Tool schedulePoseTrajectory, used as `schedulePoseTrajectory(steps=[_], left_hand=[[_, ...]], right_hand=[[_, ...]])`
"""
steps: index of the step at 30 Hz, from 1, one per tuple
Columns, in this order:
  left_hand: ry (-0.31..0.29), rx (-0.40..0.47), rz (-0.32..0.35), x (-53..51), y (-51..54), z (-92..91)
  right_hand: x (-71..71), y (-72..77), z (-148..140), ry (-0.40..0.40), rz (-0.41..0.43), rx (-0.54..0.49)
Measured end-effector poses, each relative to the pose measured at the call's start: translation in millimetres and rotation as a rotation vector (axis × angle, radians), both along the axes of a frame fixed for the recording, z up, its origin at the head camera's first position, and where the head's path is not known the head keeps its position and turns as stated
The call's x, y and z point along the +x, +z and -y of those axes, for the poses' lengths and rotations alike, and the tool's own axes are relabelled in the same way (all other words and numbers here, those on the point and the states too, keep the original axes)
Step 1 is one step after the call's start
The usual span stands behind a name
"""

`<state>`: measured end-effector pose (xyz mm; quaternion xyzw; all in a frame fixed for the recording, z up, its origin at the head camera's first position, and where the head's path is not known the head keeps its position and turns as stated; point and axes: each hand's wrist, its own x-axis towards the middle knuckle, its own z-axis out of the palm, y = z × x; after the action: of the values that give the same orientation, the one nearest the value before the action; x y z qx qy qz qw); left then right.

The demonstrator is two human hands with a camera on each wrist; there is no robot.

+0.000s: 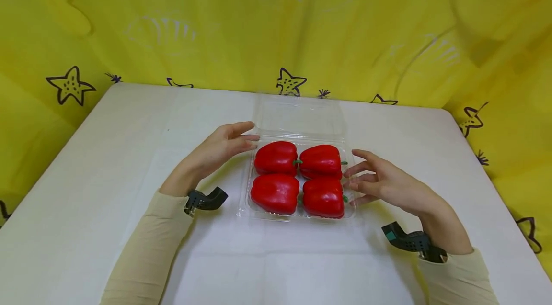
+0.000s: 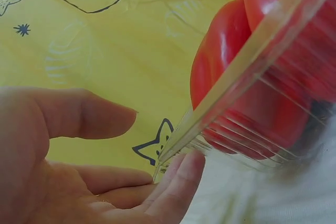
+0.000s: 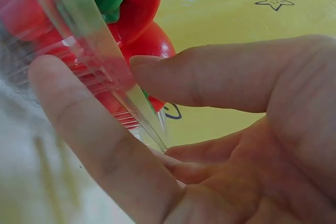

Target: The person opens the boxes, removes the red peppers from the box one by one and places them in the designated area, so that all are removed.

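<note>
Peppers (image 1: pixel 276 193) sit mid-frame; our left fingers (image 2: pixel 176 187) and right fingers (image 3: pixel 100 135) flank their box (image 1: pixel 297 120), parted, holding nothing; likely pre-grasp, needing a pinch next.

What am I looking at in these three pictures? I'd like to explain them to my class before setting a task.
There is no robot here, just a person using two bare hands. The wide picture looks forward and down from the person's head; the other two are close-ups from the left and right wrists.

On a white table sits a clear plastic box, its lid open on the far side. In it lie four red peppers with green stems. A yellow cloth hangs behind.

The left hand and right hand are at opposite sides of the box, fingers relaxed; neither clearly grips anything.
</note>
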<state>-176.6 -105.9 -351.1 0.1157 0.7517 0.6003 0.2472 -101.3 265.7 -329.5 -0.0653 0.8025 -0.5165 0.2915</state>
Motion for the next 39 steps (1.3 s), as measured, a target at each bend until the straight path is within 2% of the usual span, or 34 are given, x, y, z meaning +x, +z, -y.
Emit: schedulePoseTrajectory(steps=[6,10,13,18,21,25,29,34,39], left_hand=[[-0.001,0.026,-0.009,0.7,0.2,-4.1],[-0.029,0.048,-0.01,1.0,-1.5,-4.2],[-0.051,0.009,-0.022,1.5,-1.5,-2.6],[-0.03,-0.162,-0.119,4.7,6.5,-1.0],[-0.032,-0.272,-0.23,10.5,12.0,-2.7],[-0.112,-0.387,-0.362,23.3,16.7,-6.0],[-0.226,-0.467,-0.402,38.2,18.4,-9.9],[-0.305,-0.591,-0.458,52.8,19.2,-16.3],[-0.331,-0.727,-0.529,62.5,21.0,-21.8]], right_hand=[[0.3,-1.9,1,-0.01,-0.037,-0.009],[-0.8,-3.2,2,-0.022,-0.049,0.004],[-0.3,-2.7,3,-0.016,-0.058,0.014],[-0.1,2.1,2,0.004,-0.118,0.026],[0.8,6.4,2,0.002,-0.18,0.086],[2.3,14.8,5,-0.007,-0.299,0.254],[0.2,22.9,16,-0.02,-0.425,0.39],[-4.3,31.1,31,-0.003,-0.522,0.43],[-6.4,36.9,46,0.049,-0.583,0.501]])
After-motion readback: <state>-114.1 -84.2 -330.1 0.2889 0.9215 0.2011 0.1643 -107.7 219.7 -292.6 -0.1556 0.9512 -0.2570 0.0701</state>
